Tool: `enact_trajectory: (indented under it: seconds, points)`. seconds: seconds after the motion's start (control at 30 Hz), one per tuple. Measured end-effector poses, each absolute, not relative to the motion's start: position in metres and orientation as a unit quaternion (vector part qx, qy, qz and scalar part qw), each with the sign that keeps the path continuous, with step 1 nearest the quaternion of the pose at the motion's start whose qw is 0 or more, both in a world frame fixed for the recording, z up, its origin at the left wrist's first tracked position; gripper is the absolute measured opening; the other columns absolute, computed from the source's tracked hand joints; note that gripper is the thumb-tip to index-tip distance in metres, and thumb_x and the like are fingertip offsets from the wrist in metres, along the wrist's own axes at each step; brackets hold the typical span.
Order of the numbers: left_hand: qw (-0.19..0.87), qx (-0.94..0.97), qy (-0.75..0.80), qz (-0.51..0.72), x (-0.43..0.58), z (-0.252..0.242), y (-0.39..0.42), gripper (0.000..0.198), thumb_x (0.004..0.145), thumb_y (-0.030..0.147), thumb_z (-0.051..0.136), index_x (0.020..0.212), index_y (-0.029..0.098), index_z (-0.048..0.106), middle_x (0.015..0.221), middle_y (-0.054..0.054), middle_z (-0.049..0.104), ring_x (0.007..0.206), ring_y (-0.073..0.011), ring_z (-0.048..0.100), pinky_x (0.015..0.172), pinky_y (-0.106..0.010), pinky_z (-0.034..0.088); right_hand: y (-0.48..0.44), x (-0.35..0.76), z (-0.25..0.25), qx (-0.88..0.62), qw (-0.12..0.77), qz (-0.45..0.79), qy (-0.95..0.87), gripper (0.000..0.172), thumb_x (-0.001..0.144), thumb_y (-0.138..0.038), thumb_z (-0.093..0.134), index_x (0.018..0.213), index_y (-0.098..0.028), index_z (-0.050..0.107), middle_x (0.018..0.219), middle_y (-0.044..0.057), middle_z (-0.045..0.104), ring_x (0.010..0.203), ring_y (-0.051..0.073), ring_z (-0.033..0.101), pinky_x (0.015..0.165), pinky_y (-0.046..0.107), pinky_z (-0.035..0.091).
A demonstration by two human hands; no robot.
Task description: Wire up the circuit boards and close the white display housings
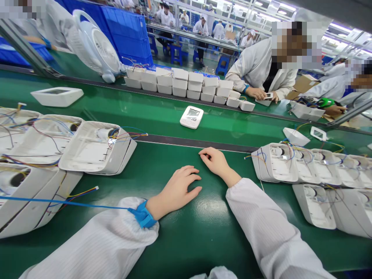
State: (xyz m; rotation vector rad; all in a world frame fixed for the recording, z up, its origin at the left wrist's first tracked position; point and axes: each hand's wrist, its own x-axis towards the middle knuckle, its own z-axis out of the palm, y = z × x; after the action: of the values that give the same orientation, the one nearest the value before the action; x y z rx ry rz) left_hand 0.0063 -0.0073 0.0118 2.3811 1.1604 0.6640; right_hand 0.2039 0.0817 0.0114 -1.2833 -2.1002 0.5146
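Observation:
My left hand (177,190) is over the green worktop (186,240), palm down, fingers spread and holding nothing. A blue wrist strap (143,215) with a cord running left circles that wrist. My right hand (215,161) lies near the dark strip at the worktop's far side, its fingers loosely bent, with nothing visible in them. Beyond both hands a white device panel with a display window (192,117) lies on the green conveyor belt (157,116). The nearest open white housing (93,149) on the left has wires and a small cylindrical part inside.
More wired white housings (279,162) stand in rows on the right. A white casing (58,96) lies on the belt at left. Across it are stacked white casings (178,83), a fan (99,46), blue crates (128,35) and a co-worker (255,66) handling a small panel.

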Motion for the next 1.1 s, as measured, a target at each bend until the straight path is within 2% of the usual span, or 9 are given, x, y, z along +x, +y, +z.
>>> enact_trajectory:
  seconds: [0.53,1.1]
  points:
    - [0.21,0.851,0.417,0.241,0.0067,0.0176,-0.0089,0.025,0.089,0.034,0.061,0.108,0.019,0.068,0.127,-0.011,0.065,0.13,-0.0317,0.051,0.109,-0.054,0.043,0.0825,0.2051,0.0103,-0.483,0.302,0.192,-0.799,0.015,0.089,-0.017,0.058,0.094,-0.022,0.071,0.095,0.003,0.071,0.069,0.013,0.06,0.072,0.028,0.049]
    - [0.213,0.85,0.419,0.236,0.007,0.0191,-0.0103,0.025,0.09,0.035,0.06,0.109,0.02,0.068,0.128,-0.01,0.064,0.132,-0.0312,0.05,0.11,-0.052,0.041,0.0823,0.2059,0.0098,-0.482,0.307,0.192,-0.798,0.015,0.088,-0.017,0.058,0.094,-0.021,0.071,0.089,0.002,0.069,0.067,0.013,0.059,0.067,0.027,0.047]
